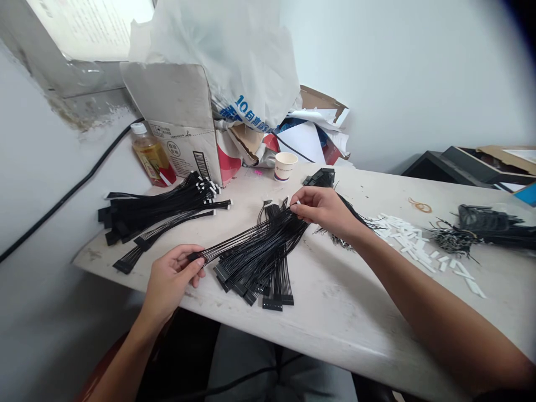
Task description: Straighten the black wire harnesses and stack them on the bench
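A thin black wire harness [247,237] is stretched over the white table [335,301] between my two hands. My left hand [171,279] pinches its black connector end near the table's front edge. My right hand [324,209] pinches the other end, farther back. Under the stretched harness lies a fanned pile of black harnesses [262,265] with black connectors pointing toward me. A second pile of finished harnesses [159,215] with white ends lies to the left.
A cardboard box [180,120] with a plastic bag, a tea bottle [151,156] and a paper cup [285,166] stand at the back. White connector pieces [419,245] and loose black wires [481,229] lie to the right. A rubber band [421,206] is near them.
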`<state>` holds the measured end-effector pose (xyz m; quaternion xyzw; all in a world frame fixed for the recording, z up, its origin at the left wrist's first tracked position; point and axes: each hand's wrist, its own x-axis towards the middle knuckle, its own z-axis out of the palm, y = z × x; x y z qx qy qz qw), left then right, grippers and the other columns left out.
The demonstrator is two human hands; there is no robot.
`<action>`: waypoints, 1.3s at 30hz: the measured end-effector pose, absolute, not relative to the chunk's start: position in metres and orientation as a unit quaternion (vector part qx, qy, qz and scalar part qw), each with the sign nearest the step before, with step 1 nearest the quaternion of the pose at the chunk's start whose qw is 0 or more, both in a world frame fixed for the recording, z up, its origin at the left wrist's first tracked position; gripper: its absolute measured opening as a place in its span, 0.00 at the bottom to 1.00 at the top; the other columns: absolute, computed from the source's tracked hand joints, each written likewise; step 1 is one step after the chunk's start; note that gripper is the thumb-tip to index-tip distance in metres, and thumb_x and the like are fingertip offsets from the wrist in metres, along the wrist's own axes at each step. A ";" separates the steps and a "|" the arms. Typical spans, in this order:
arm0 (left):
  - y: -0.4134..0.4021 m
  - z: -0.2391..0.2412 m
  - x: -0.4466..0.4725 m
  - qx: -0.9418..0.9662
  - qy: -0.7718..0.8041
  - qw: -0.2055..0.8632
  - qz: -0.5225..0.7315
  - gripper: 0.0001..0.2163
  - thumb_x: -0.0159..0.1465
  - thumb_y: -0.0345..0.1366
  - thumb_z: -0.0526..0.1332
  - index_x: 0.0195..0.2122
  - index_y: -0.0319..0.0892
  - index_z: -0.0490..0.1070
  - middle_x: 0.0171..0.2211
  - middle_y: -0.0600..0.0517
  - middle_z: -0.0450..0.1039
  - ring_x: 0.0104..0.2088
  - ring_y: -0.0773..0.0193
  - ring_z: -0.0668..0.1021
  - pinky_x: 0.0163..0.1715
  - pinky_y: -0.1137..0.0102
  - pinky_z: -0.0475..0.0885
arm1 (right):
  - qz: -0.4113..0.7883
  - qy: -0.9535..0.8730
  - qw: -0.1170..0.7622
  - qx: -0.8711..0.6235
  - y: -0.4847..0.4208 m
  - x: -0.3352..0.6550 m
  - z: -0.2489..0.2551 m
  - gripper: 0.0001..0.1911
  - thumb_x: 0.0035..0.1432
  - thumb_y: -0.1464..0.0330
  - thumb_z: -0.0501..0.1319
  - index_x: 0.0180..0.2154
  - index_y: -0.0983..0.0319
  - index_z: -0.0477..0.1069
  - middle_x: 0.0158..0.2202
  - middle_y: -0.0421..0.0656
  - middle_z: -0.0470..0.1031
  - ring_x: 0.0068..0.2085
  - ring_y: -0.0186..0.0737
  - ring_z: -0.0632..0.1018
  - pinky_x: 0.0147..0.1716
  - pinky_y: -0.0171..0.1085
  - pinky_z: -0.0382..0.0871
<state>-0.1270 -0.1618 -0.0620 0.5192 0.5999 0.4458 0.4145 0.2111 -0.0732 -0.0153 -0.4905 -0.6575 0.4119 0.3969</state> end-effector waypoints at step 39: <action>-0.158 -0.078 -0.138 0.510 0.540 0.466 0.481 0.16 0.59 0.36 0.73 0.46 0.38 0.78 0.20 0.55 0.73 0.18 0.69 0.72 0.18 0.75 0.64 | 0.567 -0.587 0.399 -0.418 -0.045 0.239 -0.047 0.20 0.52 0.57 0.75 0.39 0.64 0.78 0.25 0.40 0.74 0.23 0.29 0.68 0.21 0.32 0.55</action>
